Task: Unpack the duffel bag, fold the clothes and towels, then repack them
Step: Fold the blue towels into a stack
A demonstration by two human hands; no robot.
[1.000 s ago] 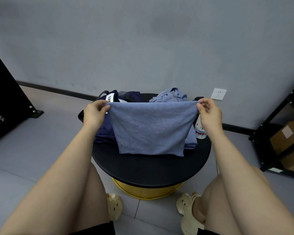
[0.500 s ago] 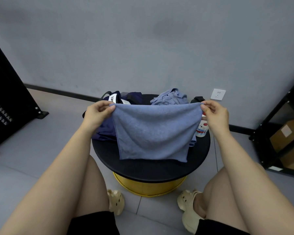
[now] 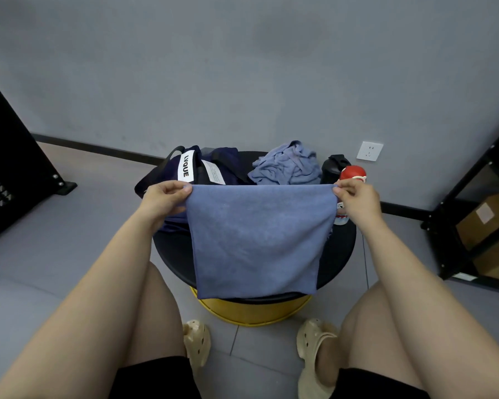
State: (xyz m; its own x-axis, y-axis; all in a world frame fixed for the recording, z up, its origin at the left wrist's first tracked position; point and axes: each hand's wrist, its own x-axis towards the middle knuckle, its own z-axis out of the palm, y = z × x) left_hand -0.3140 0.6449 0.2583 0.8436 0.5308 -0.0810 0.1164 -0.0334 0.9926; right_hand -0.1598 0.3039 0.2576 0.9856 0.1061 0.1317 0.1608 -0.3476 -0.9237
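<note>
Grey wall, round black tabletop [image 3: 340, 254] | left hand [image 3: 162, 201], right hand [image 3: 357, 201] pinching top corners of blue terry towel [image 3: 257, 240], hung flat above tabletop, likely for folding | navy fabric duffel bag [image 3: 185, 168] behind.

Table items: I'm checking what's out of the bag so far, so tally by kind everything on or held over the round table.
Blue towels: 2, one held up by the left hand and right hand, one crumpled
Navy duffel bag: 1
Bottles: 2, black and red-capped
Total: 5
</note>
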